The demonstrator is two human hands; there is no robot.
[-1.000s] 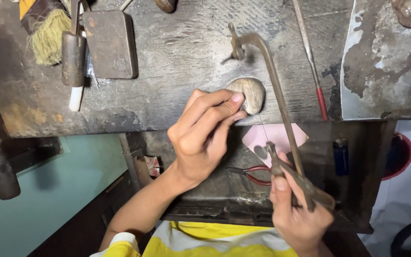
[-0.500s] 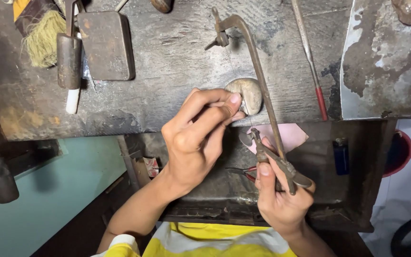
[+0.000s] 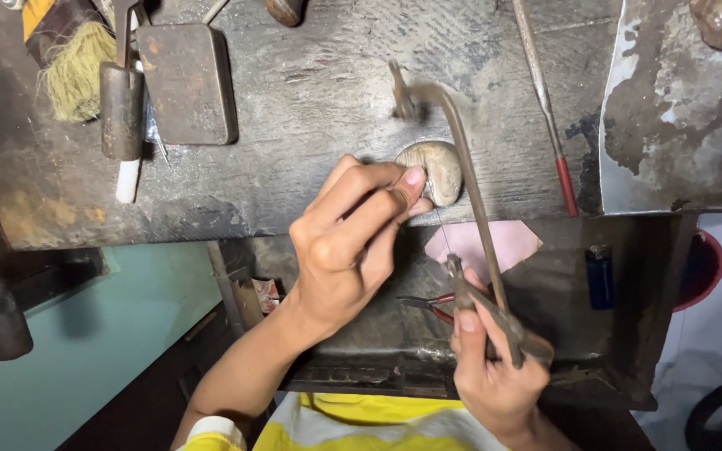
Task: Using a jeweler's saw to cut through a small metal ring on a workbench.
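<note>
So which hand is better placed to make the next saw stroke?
The right hand. It already grips the handle of the rusty metal-framed jeweller's saw, its frame reaching over the rounded wooden bench peg. The left hand is busy pinching something against that peg; what it holds is hidden.

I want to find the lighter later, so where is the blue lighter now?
In the head view, the blue lighter stands in the dark tray under the bench edge, right of the pink paper and the saw frame.

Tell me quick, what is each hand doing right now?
Left hand: fingers pinched shut at the rounded wooden peg on the bench edge; any small piece held cannot be told.
Right hand: closed around the saw frame handle.
</note>
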